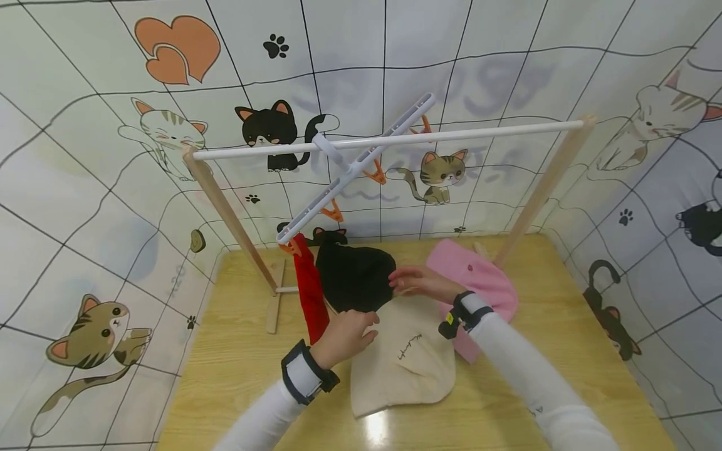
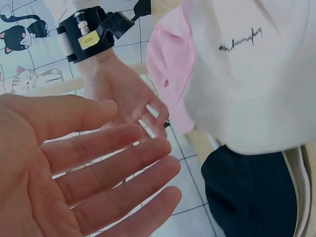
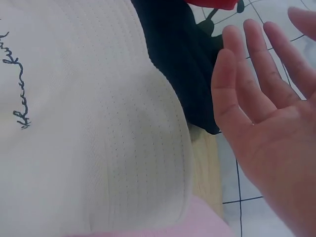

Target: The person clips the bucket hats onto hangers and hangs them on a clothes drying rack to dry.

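On the table lies a cream bucket hat [image 1: 403, 376] with dark script stitched on it; its stitched brim fills much of the right wrist view. My left hand [image 1: 345, 338] hovers over its left side, holding nothing, and the left wrist view shows the fingers extended. Over the top of the cream hat is my right hand [image 1: 423, 282], also bare, fingers loosely extended near a black hat [image 1: 355, 275]. A pink hat [image 1: 485, 282] with a small red motif lies under my right wrist. Red fabric [image 1: 310, 294] hangs from the hanger's near end beside the black hat.
A white clip hanger [image 1: 316, 206] hooks onto the white rod [image 1: 479, 133] of a wooden-legged rack. Orange clips [image 1: 333, 211] dangle along it. The rack's posts [image 1: 541, 188] and feet stand on the wooden table [image 1: 225, 376]. Cat-print cloth surrounds the table on the back and sides.
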{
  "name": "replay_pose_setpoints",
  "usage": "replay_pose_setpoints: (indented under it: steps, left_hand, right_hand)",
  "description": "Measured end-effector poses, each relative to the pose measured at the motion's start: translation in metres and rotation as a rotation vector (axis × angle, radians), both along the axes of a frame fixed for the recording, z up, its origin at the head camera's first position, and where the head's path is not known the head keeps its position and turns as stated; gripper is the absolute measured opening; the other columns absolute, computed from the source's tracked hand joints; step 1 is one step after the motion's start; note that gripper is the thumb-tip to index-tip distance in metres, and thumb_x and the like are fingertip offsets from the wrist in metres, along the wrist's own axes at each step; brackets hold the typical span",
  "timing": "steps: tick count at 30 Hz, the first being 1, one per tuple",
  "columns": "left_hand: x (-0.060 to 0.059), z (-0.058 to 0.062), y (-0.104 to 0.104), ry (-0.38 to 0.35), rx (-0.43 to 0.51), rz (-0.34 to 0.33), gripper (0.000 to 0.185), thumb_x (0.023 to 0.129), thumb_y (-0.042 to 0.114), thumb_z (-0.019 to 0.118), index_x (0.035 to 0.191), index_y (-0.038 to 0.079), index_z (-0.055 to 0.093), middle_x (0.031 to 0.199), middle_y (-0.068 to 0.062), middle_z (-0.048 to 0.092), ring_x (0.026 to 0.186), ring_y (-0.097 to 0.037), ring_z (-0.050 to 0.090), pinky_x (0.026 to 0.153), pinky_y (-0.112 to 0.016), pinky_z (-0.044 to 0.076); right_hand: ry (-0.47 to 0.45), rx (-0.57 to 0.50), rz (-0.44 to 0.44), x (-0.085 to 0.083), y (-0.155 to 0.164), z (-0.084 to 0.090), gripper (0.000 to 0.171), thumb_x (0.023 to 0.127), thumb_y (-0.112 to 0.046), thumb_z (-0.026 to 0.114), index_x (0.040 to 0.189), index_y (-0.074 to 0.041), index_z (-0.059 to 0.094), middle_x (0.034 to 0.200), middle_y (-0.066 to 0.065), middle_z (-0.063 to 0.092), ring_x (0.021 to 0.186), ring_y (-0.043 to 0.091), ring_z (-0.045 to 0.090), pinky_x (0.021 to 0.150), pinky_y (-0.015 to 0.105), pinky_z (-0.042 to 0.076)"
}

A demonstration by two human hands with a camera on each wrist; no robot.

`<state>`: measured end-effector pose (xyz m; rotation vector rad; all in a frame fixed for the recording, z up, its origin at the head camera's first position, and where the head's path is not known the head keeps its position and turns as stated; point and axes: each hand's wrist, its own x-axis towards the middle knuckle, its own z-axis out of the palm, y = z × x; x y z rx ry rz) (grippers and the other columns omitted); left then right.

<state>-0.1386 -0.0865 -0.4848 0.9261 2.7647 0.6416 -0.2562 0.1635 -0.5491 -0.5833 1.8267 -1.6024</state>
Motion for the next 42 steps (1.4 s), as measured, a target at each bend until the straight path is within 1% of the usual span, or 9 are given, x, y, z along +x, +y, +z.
replay_pose_setpoints:
  steps: [6,11,14,18,24,27,31,37,42]
  left_hand:
    - [0.007,-0.013,0.012,-0.035,-0.031,0.020,0.029,0.086,0.020,0.074,0.112,0.008,0.069,0.106,-0.007,0.070,0.080,-0.015,0.064,0.076,-0.029,0.053]
    - [0.015,-0.034,0.022,-0.015,-0.020,0.018,0.030,0.084,0.016,0.075,0.112,0.008,0.068,0.110,-0.006,0.069,0.094,-0.017,0.065,0.083,-0.031,0.052]
    - [0.023,-0.048,0.029,0.047,-0.041,0.019,0.029,0.083,0.014,0.076,0.110,0.007,0.068,0.108,-0.006,0.068,0.094,-0.018,0.064,0.079,-0.030,0.052]
    - [0.033,-0.066,0.037,0.120,-0.072,0.042,0.026,0.079,0.012,0.077,0.104,0.009,0.068,0.101,-0.005,0.068,0.086,-0.019,0.065,0.070,-0.030,0.052]
    - [0.047,-0.085,0.048,0.065,-0.107,0.072,0.031,0.074,0.011,0.077,0.104,0.011,0.068,0.100,-0.003,0.067,0.082,-0.019,0.064,0.062,-0.030,0.050]
    - [0.053,-0.091,0.055,0.023,-0.129,0.074,0.036,0.072,0.011,0.077,0.107,0.011,0.068,0.104,-0.005,0.066,0.086,-0.021,0.064,0.063,-0.032,0.051]
    - [0.060,-0.098,0.064,0.024,-0.170,0.055,0.039,0.069,0.015,0.078,0.107,0.014,0.067,0.113,-0.007,0.064,0.096,-0.022,0.063,0.066,-0.034,0.052]
    - [0.068,-0.098,0.080,0.079,-0.242,-0.003,0.045,0.069,0.024,0.082,0.109,0.016,0.063,0.117,-0.006,0.059,0.102,-0.021,0.058,0.074,-0.032,0.050]
    - [0.074,-0.099,0.092,0.094,-0.251,0.005,0.047,0.070,0.030,0.083,0.111,0.017,0.063,0.106,-0.003,0.056,0.091,-0.018,0.056,0.065,-0.029,0.046]
  right_hand:
    - [0.034,0.068,0.046,0.005,0.008,0.006,0.040,0.096,-0.012,0.058,0.135,-0.004,0.051,0.135,0.026,0.049,0.119,0.031,0.054,0.097,0.041,0.044]
    - [0.050,0.103,0.095,0.008,0.014,0.007,0.045,0.096,-0.008,0.056,0.138,0.001,0.046,0.135,0.025,0.050,0.120,0.031,0.053,0.097,0.040,0.043]
    - [0.053,0.095,0.115,0.009,0.016,0.007,0.045,0.095,-0.003,0.053,0.139,0.005,0.043,0.135,0.027,0.049,0.121,0.033,0.052,0.098,0.040,0.042]
    - [0.062,0.092,0.142,0.011,0.020,0.008,0.045,0.095,-0.001,0.052,0.139,0.004,0.044,0.134,0.029,0.047,0.121,0.034,0.051,0.098,0.040,0.042]
    - [0.051,0.136,0.172,0.014,0.027,0.009,0.046,0.095,-0.007,0.056,0.140,-0.005,0.046,0.135,0.027,0.049,0.122,0.031,0.051,0.097,0.041,0.043]
    - [0.036,0.122,0.193,0.016,0.030,0.008,0.048,0.095,-0.005,0.056,0.141,-0.002,0.044,0.136,0.029,0.046,0.122,0.035,0.049,0.096,0.050,0.043]
    - [0.024,0.120,0.226,0.018,0.030,0.009,0.050,0.093,-0.002,0.057,0.140,0.006,0.042,0.136,0.033,0.043,0.121,0.044,0.046,0.092,0.061,0.041]
    - [0.030,0.144,0.241,0.022,0.027,0.009,0.046,0.093,0.002,0.055,0.136,0.012,0.040,0.131,0.035,0.045,0.116,0.051,0.047,0.091,0.062,0.040]
    - [0.025,0.156,0.240,0.022,0.028,0.006,0.045,0.093,0.003,0.054,0.135,0.011,0.040,0.130,0.035,0.046,0.117,0.050,0.047,0.093,0.060,0.041]
